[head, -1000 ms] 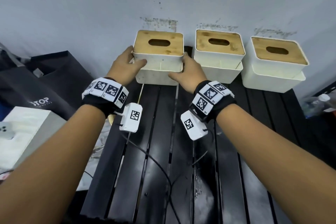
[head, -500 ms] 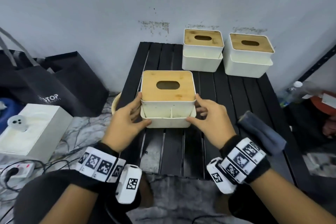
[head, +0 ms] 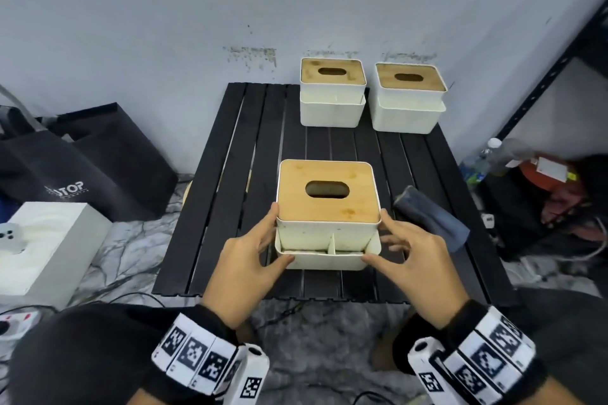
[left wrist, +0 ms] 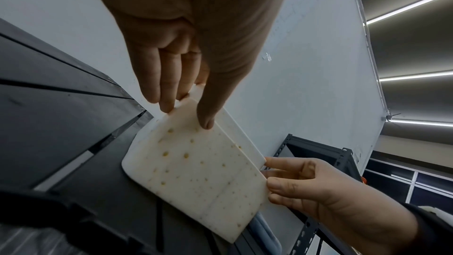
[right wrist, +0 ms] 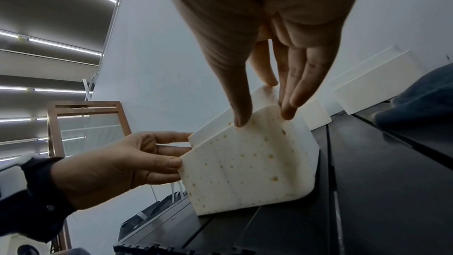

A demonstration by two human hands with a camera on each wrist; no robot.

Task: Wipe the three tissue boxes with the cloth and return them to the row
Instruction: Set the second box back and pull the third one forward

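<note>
**First box pulled forward, cloth not yet in hand**

The step in hand looks like staging: one tissue box (head: 327,214), white with a bamboo lid and a divided front tray, sits at the near middle of the black slatted table (head: 210,207), well apart from the other two tissue boxes (head: 332,92) (head: 408,97), which stand side by side against the wall at the far edge. The spot to their left is vacant. No wiping seems to have begun on this box; its front face shows small yellowish spots in both wrist views.

The left hand (head: 245,265) holds the box's left side, thumb on the front corner of the tray and fingers (left wrist: 169,84) along the side wall. The right hand (head: 414,261) mirrors it on the right side, thumb tip at the tray's front corner and fingers spread against the wall. Both wrists are low and near the table's front edge, palms facing each other across the box.

The dark grey-blue cloth (head: 431,220) lies rolled on the table just right of the right hand, untouched. The next move probably calls for the right hand to let go and take the cloth while the left steadies the box.
</note>
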